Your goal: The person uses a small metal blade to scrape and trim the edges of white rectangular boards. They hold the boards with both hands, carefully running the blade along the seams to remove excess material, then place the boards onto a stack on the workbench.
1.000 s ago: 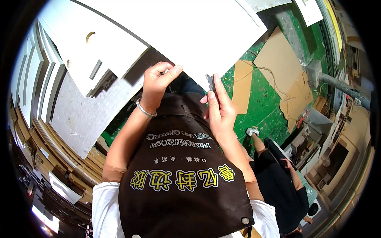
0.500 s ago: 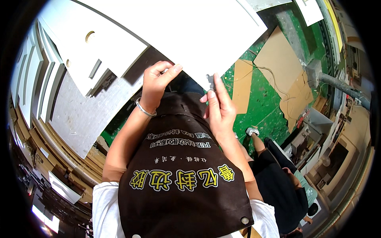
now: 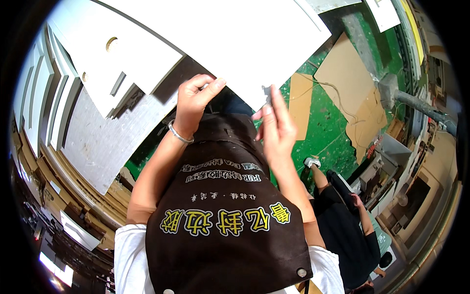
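A large white panel (image 3: 235, 44) lies before me, its near corner pointing toward my apron. My left hand (image 3: 196, 100) is closed on the panel's left edge, thumb on top and fingers curled at the rim. A metal bangle circles that wrist. Between the thumb and fingers of my right hand (image 3: 277, 128) is a small flat grey notched piece (image 3: 267, 93), held against the panel's right edge just past the near corner. I cannot make out its exact kind; the fingers cover part of it.
Another white panel (image 3: 142, 54) with round holes and a slot lies at left, by stacked white boards (image 3: 41, 93). Brown cardboard sheets (image 3: 342, 73) and a cable lie on the green floor (image 3: 325, 132). A person in black (image 3: 342, 235) is at lower right, near a grey pipe (image 3: 423, 112).
My right hand has shifted slightly up and to the right along the panel's edge with the grey piece. My left hand stays in place. The other person's arm has moved.
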`<state>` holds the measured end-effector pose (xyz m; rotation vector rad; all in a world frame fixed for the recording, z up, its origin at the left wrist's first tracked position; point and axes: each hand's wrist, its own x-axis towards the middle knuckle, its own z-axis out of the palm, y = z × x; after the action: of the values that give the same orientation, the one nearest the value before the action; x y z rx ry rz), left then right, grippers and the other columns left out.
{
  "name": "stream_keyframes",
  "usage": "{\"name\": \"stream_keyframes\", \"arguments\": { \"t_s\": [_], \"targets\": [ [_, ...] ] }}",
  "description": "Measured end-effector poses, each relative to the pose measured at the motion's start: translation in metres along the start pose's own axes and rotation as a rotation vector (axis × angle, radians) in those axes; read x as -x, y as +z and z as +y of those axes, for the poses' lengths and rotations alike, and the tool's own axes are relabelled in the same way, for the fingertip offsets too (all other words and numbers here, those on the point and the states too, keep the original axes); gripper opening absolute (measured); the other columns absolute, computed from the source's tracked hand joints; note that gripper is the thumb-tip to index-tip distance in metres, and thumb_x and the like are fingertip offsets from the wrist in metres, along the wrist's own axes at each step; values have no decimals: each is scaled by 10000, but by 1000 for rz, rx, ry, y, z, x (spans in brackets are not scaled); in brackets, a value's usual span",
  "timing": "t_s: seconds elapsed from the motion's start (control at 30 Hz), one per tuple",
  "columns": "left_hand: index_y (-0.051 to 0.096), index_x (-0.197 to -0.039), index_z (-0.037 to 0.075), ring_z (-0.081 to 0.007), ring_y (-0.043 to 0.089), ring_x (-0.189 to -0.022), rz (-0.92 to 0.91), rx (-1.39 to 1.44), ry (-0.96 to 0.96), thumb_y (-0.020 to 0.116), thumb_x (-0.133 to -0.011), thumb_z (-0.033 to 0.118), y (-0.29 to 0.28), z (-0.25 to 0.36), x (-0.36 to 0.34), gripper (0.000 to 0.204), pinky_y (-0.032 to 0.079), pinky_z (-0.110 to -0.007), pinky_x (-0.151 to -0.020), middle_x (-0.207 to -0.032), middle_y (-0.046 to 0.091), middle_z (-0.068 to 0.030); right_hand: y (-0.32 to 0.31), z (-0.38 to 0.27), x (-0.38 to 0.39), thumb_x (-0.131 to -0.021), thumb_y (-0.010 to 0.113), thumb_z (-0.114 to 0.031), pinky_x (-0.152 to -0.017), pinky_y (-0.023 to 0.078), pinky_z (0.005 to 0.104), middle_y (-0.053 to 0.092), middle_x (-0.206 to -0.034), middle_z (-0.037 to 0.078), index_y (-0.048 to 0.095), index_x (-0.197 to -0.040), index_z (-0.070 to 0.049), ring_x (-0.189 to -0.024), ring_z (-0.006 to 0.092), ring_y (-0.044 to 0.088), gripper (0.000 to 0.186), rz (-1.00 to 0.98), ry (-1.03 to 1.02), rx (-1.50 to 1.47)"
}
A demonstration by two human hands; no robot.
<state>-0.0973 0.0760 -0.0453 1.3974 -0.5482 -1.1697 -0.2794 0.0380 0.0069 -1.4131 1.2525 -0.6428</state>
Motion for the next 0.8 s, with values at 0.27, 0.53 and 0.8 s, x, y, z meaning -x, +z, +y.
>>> {"name": "stream_keyframes", "arguments": {
  "t_s": [0.27, 0.53, 0.8],
  "targets": [
    [627, -720, -3, -36, 424, -640, 14, -1, -4, 693, -830, 152, 1, 2, 1, 202, 328, -212, -570, -674, 517, 37, -4, -3, -7, -944, 494, -47, -439, 416, 197, 614, -723, 27, 477, -1348, -50, -471, 40, 477, 404, -24, 6, 19],
    [625, -719, -9, -36, 425, -638, 17, -12, 1, 695, -829, 151, 1, 1, -1, 207, 327, -214, -566, -669, 510, 37, -3, 6, 9, -934, 482, -13, -476, 435, 200, 608, -767, 42, 463, -1343, -2, -518, 69, 511, 409, -262, -159, 134],
    [534, -650, 65, -44, 391, -579, 9, 52, -165, 595, -903, 209, 13, -1, 11, 297, 315, -207, -557, -632, 468, 52, -46, 8, 11, -959, 474, -72, -433, 379, 164, 573, -766, 45, 289, -1434, -54, -506, 47, 454, 511, -11, 119, -142]
  ]
}}
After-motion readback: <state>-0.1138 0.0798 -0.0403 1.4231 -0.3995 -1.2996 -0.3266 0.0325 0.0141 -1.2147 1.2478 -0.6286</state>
